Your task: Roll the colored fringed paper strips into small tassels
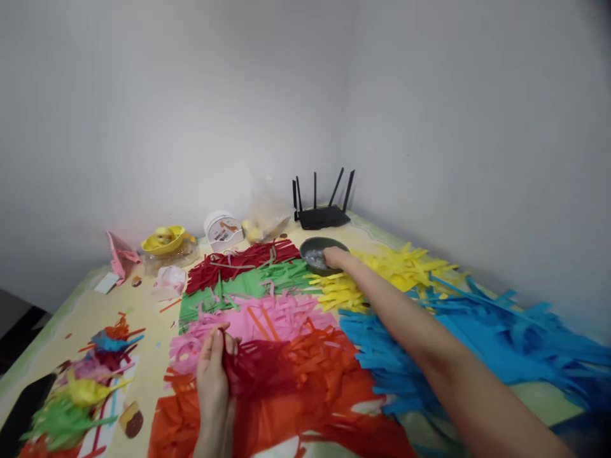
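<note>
The left hand [217, 362] grips dark-red fringed paper [260, 369] toward the table's [153, 343] near edge; the right hand [335, 257], grip indeterminable, dips into a grey bowl [324, 242] toward the far corner.

Soft, greyish light on my feed now, palest low on the wall [214, 146], fading darker into the corners; I've got dark red strips [260, 369] smudging mid-view, and blue strips [539, 337] stretching, blurring toward my right edge.
</note>
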`<state>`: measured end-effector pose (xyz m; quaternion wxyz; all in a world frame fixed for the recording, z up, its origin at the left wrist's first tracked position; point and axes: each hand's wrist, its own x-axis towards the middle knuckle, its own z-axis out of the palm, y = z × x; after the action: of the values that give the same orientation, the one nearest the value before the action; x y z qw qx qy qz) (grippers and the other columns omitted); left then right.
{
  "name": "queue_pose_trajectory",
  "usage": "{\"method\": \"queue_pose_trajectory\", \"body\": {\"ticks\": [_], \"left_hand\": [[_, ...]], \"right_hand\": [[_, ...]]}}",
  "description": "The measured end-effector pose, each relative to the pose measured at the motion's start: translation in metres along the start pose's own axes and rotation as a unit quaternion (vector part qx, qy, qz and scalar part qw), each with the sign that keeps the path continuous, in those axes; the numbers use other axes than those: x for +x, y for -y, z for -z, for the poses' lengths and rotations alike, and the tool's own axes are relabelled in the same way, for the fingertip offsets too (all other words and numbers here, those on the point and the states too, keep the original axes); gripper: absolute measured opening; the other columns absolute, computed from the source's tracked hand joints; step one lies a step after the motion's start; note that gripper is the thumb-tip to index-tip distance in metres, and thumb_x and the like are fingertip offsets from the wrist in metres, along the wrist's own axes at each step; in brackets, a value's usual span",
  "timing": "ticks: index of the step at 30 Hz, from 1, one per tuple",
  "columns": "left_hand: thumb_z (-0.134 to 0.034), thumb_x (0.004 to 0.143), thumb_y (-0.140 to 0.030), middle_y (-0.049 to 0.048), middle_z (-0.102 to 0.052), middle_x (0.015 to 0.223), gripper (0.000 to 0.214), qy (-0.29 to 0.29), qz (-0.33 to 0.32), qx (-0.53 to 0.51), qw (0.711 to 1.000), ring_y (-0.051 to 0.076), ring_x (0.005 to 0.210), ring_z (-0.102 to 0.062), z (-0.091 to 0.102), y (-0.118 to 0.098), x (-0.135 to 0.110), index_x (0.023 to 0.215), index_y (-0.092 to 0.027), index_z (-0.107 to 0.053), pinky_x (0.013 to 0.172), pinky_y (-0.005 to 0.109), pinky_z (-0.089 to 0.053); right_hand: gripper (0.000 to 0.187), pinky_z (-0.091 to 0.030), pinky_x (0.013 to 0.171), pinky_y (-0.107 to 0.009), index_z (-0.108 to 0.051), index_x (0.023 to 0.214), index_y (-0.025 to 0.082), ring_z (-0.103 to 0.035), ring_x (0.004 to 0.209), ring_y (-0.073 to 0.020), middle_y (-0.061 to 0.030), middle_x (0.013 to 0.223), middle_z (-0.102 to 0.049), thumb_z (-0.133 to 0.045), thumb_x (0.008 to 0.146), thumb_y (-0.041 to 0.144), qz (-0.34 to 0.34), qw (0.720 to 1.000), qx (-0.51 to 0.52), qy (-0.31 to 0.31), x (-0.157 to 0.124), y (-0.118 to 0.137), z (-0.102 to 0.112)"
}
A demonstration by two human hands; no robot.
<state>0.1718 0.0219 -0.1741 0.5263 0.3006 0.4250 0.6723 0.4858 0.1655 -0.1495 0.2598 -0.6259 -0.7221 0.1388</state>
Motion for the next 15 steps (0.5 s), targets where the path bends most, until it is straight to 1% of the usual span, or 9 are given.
{"method": "queue_pose_trajectory", "body": {"ticks": [2, 4, 7, 9, 12, 15], "left_hand": [[-0.080, 0.065, -0.043, -0.0080, -0.047, 0.052, 0.041, 0.000, 0.008, 0.009, 1.000, 0.006, 0.051, -0.044, -0.001, 0.003, 0.000, 0.091, -0.016, -0.063, 0.062, 0.019, -0.047], [-0.082, 0.062, -0.042, -0.0080, -0.048, 0.052, 0.041, 0.008, 0.018, 0.012, 1.000, 0.006, 0.052, -0.045, -0.002, 0.004, 0.001, 0.088, -0.018, -0.060, 0.061, 0.018, -0.045], [-0.084, 0.060, -0.040, -0.0070, -0.051, 0.053, 0.041, 0.022, 0.033, 0.016, 0.999, 0.007, 0.053, -0.047, -0.003, 0.003, 0.001, 0.080, -0.017, -0.057, 0.062, 0.019, -0.045], [-0.083, 0.061, -0.040, -0.0066, -0.052, 0.053, 0.040, 0.031, 0.037, 0.018, 0.999, 0.007, 0.053, -0.048, -0.003, 0.001, -0.001, 0.080, -0.017, -0.057, 0.063, 0.019, -0.045], [-0.082, 0.063, -0.039, -0.0065, -0.052, 0.054, 0.038, 0.046, 0.037, 0.023, 0.998, 0.007, 0.053, -0.047, -0.004, -0.002, -0.005, 0.081, -0.017, -0.058, 0.063, 0.019, -0.044], [-0.082, 0.063, -0.039, -0.0064, -0.053, 0.053, 0.037, 0.057, 0.031, 0.026, 0.998, 0.007, 0.053, -0.047, -0.004, -0.008, -0.010, 0.084, -0.017, -0.059, 0.064, 0.020, -0.045]], "right_hand": [[0.034, -0.053, 0.085, -0.042, -0.055, 0.121, 0.016, -0.060, 0.102, -0.0206, -0.0091, 0.121, -0.058, -0.056, 0.092, 0.033, -0.037, 0.998, -0.040, 0.022, 0.009, -0.018, -0.007], [0.033, -0.053, 0.085, -0.041, -0.056, 0.121, 0.016, -0.060, 0.102, -0.0205, -0.0092, 0.121, -0.058, -0.056, 0.092, 0.033, -0.074, 0.993, -0.077, 0.044, 0.017, -0.035, -0.015], [0.032, -0.052, 0.085, -0.040, -0.057, 0.119, 0.016, -0.061, 0.101, -0.0202, -0.0093, 0.120, -0.059, -0.056, 0.092, 0.033, -0.125, 0.980, -0.134, 0.077, 0.025, -0.058, -0.026], [0.031, -0.052, 0.085, -0.040, -0.058, 0.118, 0.016, -0.061, 0.101, -0.0201, -0.0092, 0.118, -0.060, -0.057, 0.091, 0.032, -0.149, 0.970, -0.166, 0.094, 0.027, -0.070, -0.030], [0.030, -0.052, 0.086, -0.040, -0.058, 0.117, 0.015, -0.061, 0.101, -0.0201, -0.0094, 0.118, -0.060, -0.057, 0.091, 0.032, -0.157, 0.961, -0.198, 0.108, 0.027, -0.081, -0.032], [0.029, -0.052, 0.086, -0.039, -0.059, 0.115, 0.015, -0.061, 0.101, -0.0197, -0.0095, 0.118, -0.060, -0.056, 0.092, 0.032, -0.149, 0.959, -0.210, 0.115, 0.023, -0.084, -0.030]]}}
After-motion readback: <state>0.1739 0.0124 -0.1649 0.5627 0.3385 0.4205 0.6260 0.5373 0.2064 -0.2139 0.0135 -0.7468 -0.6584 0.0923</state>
